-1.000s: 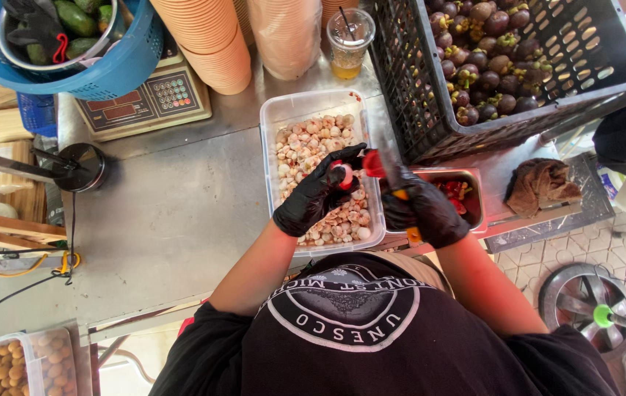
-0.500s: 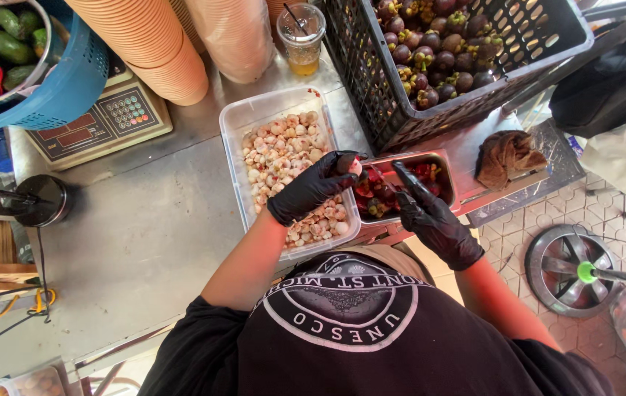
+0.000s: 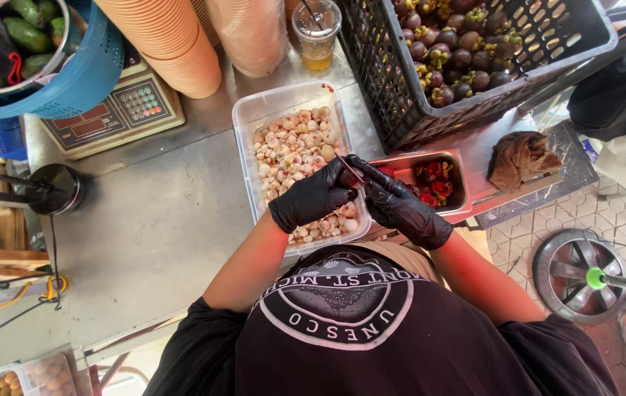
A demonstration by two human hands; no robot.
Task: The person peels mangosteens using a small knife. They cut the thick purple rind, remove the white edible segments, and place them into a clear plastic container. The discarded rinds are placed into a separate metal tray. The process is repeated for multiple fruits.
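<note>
Here the left hand (image 3: pixel 313 199) grips a dark fruit (image 3: pixel 348 178) over the tub (image 3: pixel 250 117); the right hand (image 3: pixel 405 209) (closed on a knife (image 3: pixel 350 169)) cuts it, needing a steady blade.

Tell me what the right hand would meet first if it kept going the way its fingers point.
The right hand points up and left, straight at the left hand, which it already seems to touch around a small dark fruit. Past that lies the clear tub of peeled white fruit; depth is hard to judge from above.
</note>
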